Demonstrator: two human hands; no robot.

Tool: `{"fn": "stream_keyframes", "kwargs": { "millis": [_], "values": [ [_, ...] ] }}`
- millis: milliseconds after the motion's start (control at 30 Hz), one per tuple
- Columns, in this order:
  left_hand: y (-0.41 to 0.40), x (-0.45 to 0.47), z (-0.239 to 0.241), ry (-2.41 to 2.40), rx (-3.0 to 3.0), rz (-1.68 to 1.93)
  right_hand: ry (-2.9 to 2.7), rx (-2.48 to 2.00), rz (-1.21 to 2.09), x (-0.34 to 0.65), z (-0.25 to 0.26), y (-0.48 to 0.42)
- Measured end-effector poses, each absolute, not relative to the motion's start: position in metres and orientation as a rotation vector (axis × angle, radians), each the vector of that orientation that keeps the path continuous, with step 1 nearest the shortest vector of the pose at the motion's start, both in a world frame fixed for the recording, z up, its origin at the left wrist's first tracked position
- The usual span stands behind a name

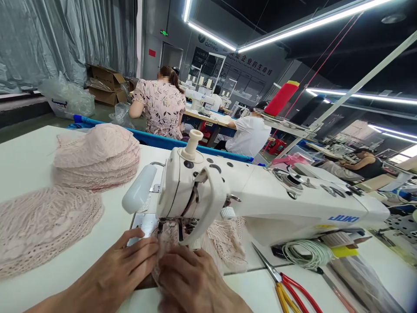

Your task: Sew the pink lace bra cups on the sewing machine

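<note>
A white sewing machine (254, 182) stands across the table in front of me. Pink lace fabric (224, 243) lies under its needle area and spreads right beneath the arm. My left hand (130, 256) is at the lace's left edge, its fingertips closed on it beside the metal plate (148, 224); one finger sticks out apart. My right hand (192, 274) is just below the presser foot, fingers curled round bunched lace. The machine's front guard partly covers the needle area, and the right fingertips are hidden. To the left are a stack of pink lace pieces (97, 158) and a flatter lace pile (48, 226).
Scissors (276, 276) with red and yellow handles lie right of my hands. Behind them sit a coiled pale cord (308, 254) and small tools. A red thread cone (282, 98) stands above the machine. A blue cloth edge (156, 141) borders the table's far side; people sit beyond.
</note>
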State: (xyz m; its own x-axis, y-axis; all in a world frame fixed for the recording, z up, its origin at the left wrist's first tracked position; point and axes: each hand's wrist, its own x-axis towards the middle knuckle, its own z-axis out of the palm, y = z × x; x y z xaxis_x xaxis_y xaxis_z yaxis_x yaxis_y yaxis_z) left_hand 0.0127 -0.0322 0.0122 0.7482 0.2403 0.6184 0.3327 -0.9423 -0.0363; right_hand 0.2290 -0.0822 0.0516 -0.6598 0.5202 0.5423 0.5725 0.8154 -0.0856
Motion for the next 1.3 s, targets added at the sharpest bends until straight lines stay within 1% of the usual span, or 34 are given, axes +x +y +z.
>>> {"fn": "stream_keyframes", "kwargs": {
  "millis": [100, 233, 400, 567, 833, 1033, 1200, 1300],
  "values": [
    [-0.032, 0.012, 0.011, -0.516, -2.884, -0.959, -2.354, -0.783, -0.161, 0.226, 0.057, -0.086],
    [-0.032, 0.014, 0.016, -0.556, -2.866, -1.082, -2.388, -0.789, -0.137, 0.226, 0.064, -0.09],
    [-0.033, 0.018, 0.017, -0.499, -2.793, -1.209, -2.409, -0.736, -0.14, 0.226, 0.06, -0.088],
    [-0.033, 0.019, 0.015, -0.503, -2.792, -1.109, -2.412, -0.754, -0.167, 0.226, 0.064, -0.087],
    [-0.035, 0.021, 0.013, -0.491, -2.752, -1.157, -2.414, -0.741, -0.22, 0.225, 0.06, -0.087],
    [-0.039, 0.02, 0.01, -0.493, -2.732, -1.089, -2.415, -0.715, -0.274, 0.224, 0.057, -0.087],
    [-0.041, 0.021, 0.018, -0.517, -2.732, -0.979, -2.371, -0.706, -0.199, 0.225, 0.049, -0.087],
    [-0.04, 0.02, 0.022, -0.495, -2.758, -0.962, -2.33, -0.813, -0.099, 0.227, 0.046, -0.087]
  ]
}}
